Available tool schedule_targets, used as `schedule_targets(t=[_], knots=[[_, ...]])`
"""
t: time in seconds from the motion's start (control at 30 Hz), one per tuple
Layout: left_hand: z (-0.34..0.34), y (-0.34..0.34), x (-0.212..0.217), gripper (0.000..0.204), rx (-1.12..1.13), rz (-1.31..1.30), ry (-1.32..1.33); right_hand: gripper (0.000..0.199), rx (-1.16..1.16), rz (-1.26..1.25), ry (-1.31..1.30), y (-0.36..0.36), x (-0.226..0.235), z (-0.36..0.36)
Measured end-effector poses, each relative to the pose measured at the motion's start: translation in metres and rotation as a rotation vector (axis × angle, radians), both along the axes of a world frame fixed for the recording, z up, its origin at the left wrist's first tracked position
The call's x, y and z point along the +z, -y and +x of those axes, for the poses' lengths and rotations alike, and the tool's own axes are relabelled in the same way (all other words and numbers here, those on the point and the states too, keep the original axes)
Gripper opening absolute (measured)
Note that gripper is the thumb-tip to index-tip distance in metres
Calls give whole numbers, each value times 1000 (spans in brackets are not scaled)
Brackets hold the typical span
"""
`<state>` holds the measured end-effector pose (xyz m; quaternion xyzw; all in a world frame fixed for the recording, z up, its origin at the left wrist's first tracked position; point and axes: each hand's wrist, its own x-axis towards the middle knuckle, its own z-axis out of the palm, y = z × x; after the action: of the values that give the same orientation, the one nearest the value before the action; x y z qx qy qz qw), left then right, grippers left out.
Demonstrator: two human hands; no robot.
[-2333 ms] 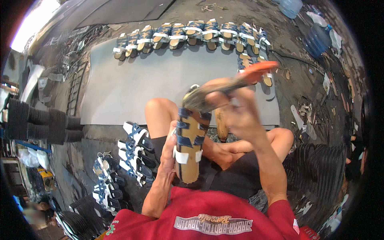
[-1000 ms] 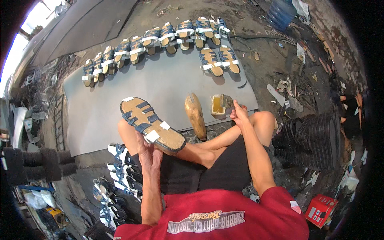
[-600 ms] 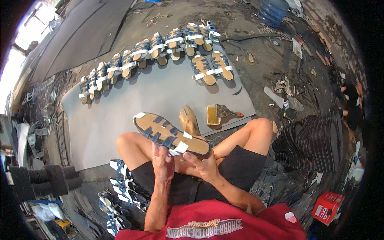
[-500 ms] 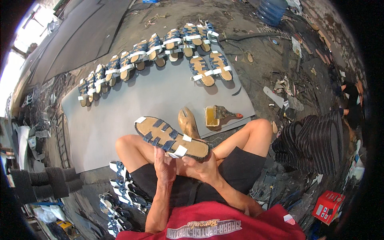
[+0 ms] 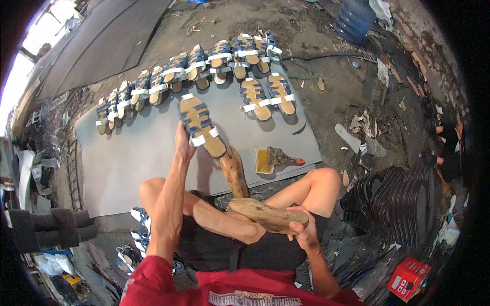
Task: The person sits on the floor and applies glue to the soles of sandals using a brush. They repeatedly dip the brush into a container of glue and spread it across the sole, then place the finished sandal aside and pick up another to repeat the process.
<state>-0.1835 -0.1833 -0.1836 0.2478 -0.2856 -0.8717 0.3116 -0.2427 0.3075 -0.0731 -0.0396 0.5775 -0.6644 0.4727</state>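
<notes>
My left hand (image 5: 185,141) is closed on a sandal (image 5: 205,133) with a tan insole, dark blue straps and white tabs. It is held out over the grey sheet (image 5: 148,158), toe end away from me. In my right hand (image 5: 304,228) is a wooden shoe last (image 5: 266,215), gripped at its right end, above my lap. A second wooden last (image 5: 234,174) stands between my knees and the sheet, just under the sandal's near end. To its right are a tub of yellow glue (image 5: 264,160) and a brush (image 5: 285,157) with a red-tipped handle.
A curved row of sandals (image 5: 176,68) lies along the sheet's far side, with a pair (image 5: 268,98) apart at right. Stacked black soles (image 5: 390,204) stand by my right knee, more soles (image 5: 48,229) at left. A red box (image 5: 408,278) and a blue water jug (image 5: 353,21) stand right.
The sandal, earlier between both hands over my lap, has moved forward over the sheet in my left hand. My right hand has let go of it and now holds a wooden last.
</notes>
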Motion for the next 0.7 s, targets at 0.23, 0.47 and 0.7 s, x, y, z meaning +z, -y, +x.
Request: schedule_targets(t=[0.23,0.47,0.7], knots=[[-80,72,-88,28,-122,-265,404,60,-1,-88,-14,22,-14,-2],[-126,71,-88,41,-238,-416,454,56,-141,-139,24,22,-17,-2],[-117,81,-72,43,-309,-434,550,56,-102,-131,8,29,-19,-2]])
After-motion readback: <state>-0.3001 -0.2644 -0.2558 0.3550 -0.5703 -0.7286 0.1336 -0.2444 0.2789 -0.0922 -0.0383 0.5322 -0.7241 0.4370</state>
